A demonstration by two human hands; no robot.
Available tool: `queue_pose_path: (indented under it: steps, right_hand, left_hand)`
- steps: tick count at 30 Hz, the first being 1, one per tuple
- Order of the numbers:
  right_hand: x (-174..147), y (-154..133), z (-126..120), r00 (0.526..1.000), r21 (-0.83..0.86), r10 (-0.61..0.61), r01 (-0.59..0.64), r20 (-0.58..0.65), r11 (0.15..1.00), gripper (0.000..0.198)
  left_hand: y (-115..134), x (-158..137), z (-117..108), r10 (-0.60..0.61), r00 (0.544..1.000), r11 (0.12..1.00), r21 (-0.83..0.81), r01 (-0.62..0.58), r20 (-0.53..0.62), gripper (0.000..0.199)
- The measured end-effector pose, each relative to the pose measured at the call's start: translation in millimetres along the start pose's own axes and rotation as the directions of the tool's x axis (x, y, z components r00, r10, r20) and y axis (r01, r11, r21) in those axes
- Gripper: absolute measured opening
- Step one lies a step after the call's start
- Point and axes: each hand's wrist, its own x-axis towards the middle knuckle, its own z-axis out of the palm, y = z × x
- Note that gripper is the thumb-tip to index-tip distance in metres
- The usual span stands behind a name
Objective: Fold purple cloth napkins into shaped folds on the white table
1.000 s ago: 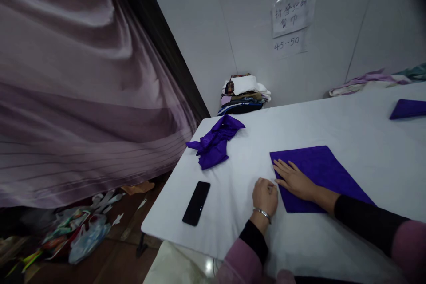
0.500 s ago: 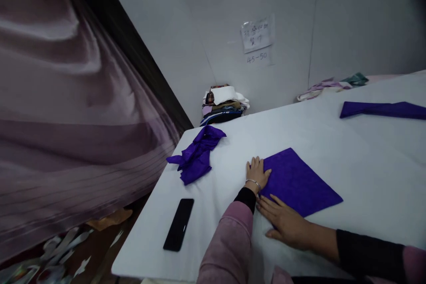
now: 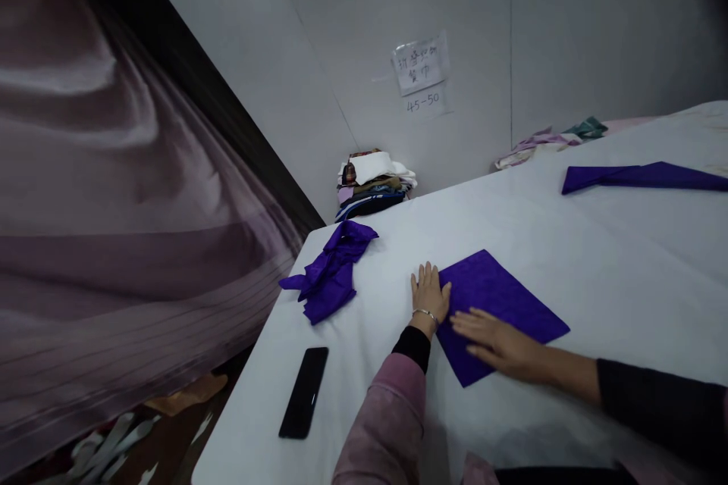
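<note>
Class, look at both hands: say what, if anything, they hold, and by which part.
Nothing is gripped. The left hand lies open at the left edge of the flat cloth; the right hand, also open, is over it, contact unclear.

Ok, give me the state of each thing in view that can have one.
Middle purple cloth: lying flat
Left purple cloth: crumpled
Far purple cloth: folded narrow, cut off by the frame
Phone: lying flat, dark face up
Fabric pile: stacked
Far textiles: bunched
Paper sign: fixed to the wall
Curtain: draped
Left grip: open, at the middle purple cloth's left edge
Right grip: open, over that cloth, contact unclear
</note>
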Motion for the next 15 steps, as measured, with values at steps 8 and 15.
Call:
queue_pose_path:
  steps: [8, 15]
  right_hand:
    - [79.8, 34.7, -14.1, 0.993, -0.16, 0.104, -0.112, -0.061, 0.981, 0.075]
    - [102.4, 54.5, -5.9, 0.989, -0.117, 0.148, -0.147, -0.001, 0.982, 0.079]
  left_hand:
    - [5.2, -9.6, 25.5, -0.033, 0.994, 0.994, 0.105, 0.022, 0.102, 0.063]
    - [4.1, -9.3, 26.6, -0.015, 0.998, 0.999, 0.053, 0.013, 0.054, 0.063]
